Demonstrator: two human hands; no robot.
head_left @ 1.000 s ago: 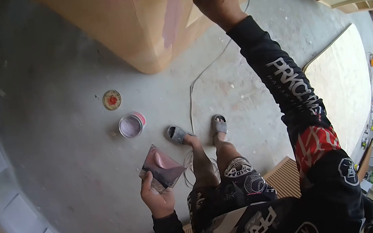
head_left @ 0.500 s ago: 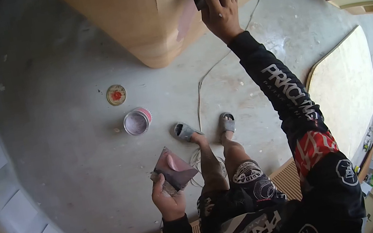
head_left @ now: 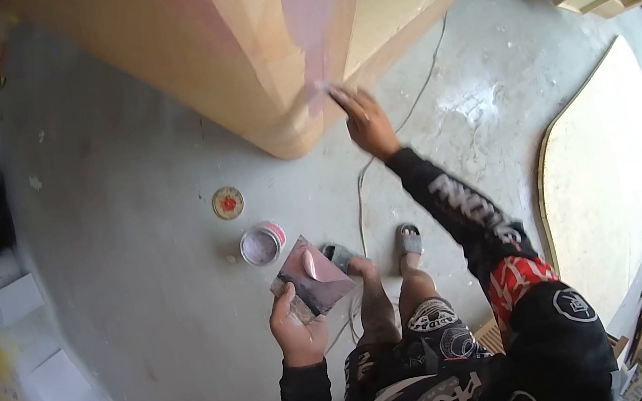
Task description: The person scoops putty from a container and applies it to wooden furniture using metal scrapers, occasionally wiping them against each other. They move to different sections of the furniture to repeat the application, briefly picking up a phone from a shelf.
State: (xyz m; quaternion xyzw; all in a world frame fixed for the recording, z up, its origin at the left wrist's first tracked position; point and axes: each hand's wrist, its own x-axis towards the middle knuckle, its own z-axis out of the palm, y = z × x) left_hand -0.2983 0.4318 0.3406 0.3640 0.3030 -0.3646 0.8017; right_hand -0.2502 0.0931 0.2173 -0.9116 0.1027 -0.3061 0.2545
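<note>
My left hand (head_left: 298, 329) is closed on a flat, square putty board (head_left: 329, 285), its face smeared pink and dark grey. A thick dab of pink putty (head_left: 312, 266) sits on that board. Higher up, my right hand (head_left: 367, 122) grips a putty scraper (head_left: 333, 95), seen nearly edge-on and slightly blurred. The scraper's edge is right at the lower end of a pink putty streak (head_left: 315, 8) on a pale wooden cabinet (head_left: 274, 80), close to its rounded bottom corner. Fainter pink shows on the cabinet's left face.
On the floor left of my feet stands an uncovered can (head_left: 261, 247) of pale mauve putty, with its red-stained lid (head_left: 228, 203) beyond it. A cable (head_left: 363, 193) trails past my sandals. To the right lies a large curved wooden panel (head_left: 604, 176).
My right hand has come down the cabinet with the scraper, and the pink streak it covered now shows. My left hand has shifted slightly right with the putty board. The whole view has shifted.
</note>
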